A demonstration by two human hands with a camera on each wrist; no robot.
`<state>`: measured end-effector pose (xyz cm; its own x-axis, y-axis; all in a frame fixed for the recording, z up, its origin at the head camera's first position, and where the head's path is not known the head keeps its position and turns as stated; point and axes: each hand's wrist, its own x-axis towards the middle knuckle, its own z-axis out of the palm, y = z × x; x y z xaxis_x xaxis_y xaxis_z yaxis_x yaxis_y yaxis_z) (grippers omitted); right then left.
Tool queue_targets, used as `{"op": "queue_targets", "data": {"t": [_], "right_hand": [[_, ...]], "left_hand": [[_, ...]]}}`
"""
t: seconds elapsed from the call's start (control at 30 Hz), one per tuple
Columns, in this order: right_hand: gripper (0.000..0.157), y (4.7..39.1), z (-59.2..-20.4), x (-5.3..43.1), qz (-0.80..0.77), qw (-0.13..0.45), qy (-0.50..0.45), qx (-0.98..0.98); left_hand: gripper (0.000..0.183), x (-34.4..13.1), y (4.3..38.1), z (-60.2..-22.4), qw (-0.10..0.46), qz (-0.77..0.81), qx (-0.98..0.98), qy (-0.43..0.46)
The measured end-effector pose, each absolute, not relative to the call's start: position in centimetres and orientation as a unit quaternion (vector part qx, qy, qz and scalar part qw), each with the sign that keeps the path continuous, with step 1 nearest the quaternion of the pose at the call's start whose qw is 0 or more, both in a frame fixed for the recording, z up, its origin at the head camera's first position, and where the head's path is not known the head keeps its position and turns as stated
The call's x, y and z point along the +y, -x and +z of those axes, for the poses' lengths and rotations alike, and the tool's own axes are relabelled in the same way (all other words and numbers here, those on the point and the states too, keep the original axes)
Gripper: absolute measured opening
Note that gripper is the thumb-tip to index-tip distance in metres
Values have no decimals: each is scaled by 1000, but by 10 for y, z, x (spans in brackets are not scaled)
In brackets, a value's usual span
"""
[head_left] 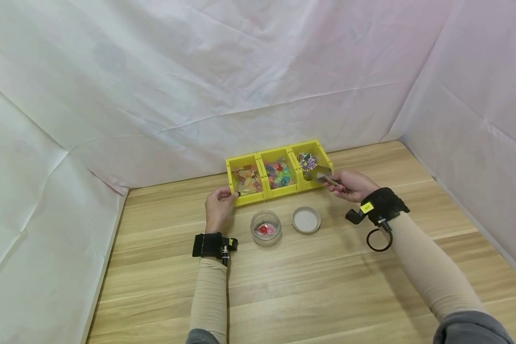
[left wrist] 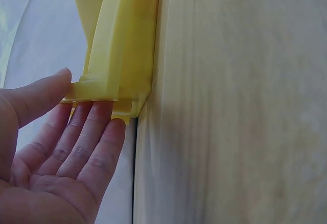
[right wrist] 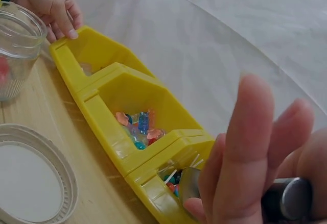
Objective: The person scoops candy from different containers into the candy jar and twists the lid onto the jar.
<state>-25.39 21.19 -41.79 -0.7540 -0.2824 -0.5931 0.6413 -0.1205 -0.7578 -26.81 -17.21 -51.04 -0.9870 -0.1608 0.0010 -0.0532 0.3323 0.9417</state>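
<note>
A yellow three-compartment bin [head_left: 267, 194] stands by the back wall. My left hand [head_left: 218, 208] pinches its front left corner, thumb [left wrist: 43, 94] on the rim and fingers against the side. In my right hand [head_left: 351, 185] is the handle of a small metal scoop [head_left: 323, 173], whose blade dips into the right compartment among striped lollipops [head_left: 307, 161]; the fingers hide part of the scoop in the right wrist view. Colourful clear candies [head_left: 279, 174] lie in the middle compartment. The left one holds orange and yellow wrapped lollipops [head_left: 248, 179].
In front of the bin stands an open glass jar [head_left: 265, 239] with a few red and pink pieces at its bottom. Its round lid [head_left: 306, 220] lies on the wooden table [head_left: 309, 296] to the right. White cloth walls [head_left: 189, 129] enclose the back and sides.
</note>
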Motion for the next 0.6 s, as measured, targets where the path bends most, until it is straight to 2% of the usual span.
{"op": "queue_targets", "data": {"t": [0.6], "right_hand": [[31, 258, -424, 201, -758, 311, -173, 546]], "left_hand": [[24, -173, 269, -510, 50, -576, -813, -68]]}}
